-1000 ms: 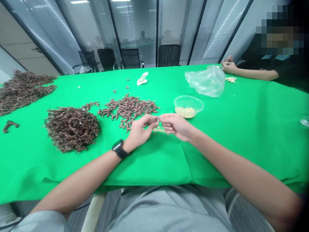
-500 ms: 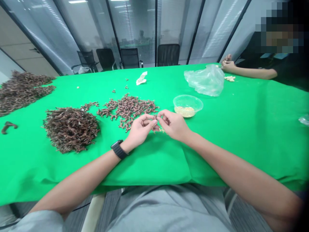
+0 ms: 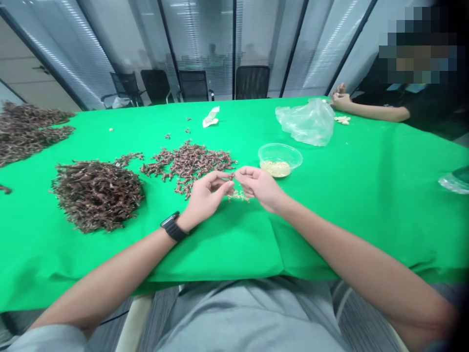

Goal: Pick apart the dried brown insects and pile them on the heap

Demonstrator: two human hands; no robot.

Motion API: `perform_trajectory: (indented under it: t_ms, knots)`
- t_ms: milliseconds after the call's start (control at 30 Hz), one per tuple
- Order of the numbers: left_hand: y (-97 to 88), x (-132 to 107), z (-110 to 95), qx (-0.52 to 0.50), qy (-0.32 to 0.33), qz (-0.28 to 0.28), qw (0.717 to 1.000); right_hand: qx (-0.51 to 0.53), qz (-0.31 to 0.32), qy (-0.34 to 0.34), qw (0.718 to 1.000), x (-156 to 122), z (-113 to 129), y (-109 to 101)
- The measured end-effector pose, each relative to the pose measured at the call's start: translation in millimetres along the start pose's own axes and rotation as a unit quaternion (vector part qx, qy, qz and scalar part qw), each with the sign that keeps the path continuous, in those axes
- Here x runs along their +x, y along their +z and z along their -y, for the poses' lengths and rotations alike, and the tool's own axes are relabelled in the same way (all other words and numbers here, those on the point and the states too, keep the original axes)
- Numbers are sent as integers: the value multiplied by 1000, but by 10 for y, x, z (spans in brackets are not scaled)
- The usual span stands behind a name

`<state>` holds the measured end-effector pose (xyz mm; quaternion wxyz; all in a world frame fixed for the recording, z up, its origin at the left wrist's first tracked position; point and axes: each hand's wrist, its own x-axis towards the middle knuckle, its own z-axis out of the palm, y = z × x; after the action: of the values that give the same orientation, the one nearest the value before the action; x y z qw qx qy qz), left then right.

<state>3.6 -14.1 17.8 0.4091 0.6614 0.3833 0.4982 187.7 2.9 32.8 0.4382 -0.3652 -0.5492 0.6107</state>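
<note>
My left hand (image 3: 205, 196) pinches a small brown dried pod (image 3: 231, 177) between thumb and fingertips. My right hand (image 3: 261, 188) is closed against the same pod from the other side, its fingertips meeting the left ones. Just below the fingers, pale yellow seeds (image 3: 239, 196) lie scattered on the green cloth. Behind my right hand stands a clear plastic bowl (image 3: 299, 159) with more seeds at its bottom. A loose spread of short, brown pod pieces (image 3: 194, 161) lies behind my left hand. Farther left is a dense heap of brown dried pods (image 3: 97, 195).
Another brown heap (image 3: 29, 127) lies at the far left. A crumpled white paper (image 3: 211, 118) and a clear plastic bag (image 3: 309, 124) lie toward the back. At the back right, a co-worker's hands (image 3: 340, 99) are near pale pieces (image 3: 343, 120). Clear plastic (image 3: 454, 183) lies at right.
The whole view has shifted slightly, so things sit farther left. My fingers have moved a little around the pod, and more of the scattered seeds shows below them.
</note>
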Motion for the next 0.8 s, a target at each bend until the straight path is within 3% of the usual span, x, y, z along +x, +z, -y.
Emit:
perform_trajectory:
  t_ms: [100,167,300,400,500,633,700,800]
  knots:
    - [26,20,-6,-81,-63,5,995,-184,-48,-151,970,0,-62,-24]
    - [26,24,-29,-101,-85,6,991,-275,-50,-207,938,-7,-72,-52]
    - [5,27,-69,-115,-95,15,989,-371,-39,-261,890,-26,-66,-102]
    - [2,25,-50,-115,-84,24,990,-376,-43,-266,887,-37,-82,-84]
    - [9,7,-4,-89,-50,21,995,-307,-59,-213,926,-41,-94,-14]
    - [-23,-19,41,47,38,8,998,-108,-33,-61,992,-26,-36,50]
    - [-60,-21,45,136,103,4,985,4,8,26,1000,-17,17,39]
    - [-97,-12,35,217,177,10,960,122,79,136,980,-7,76,-5]
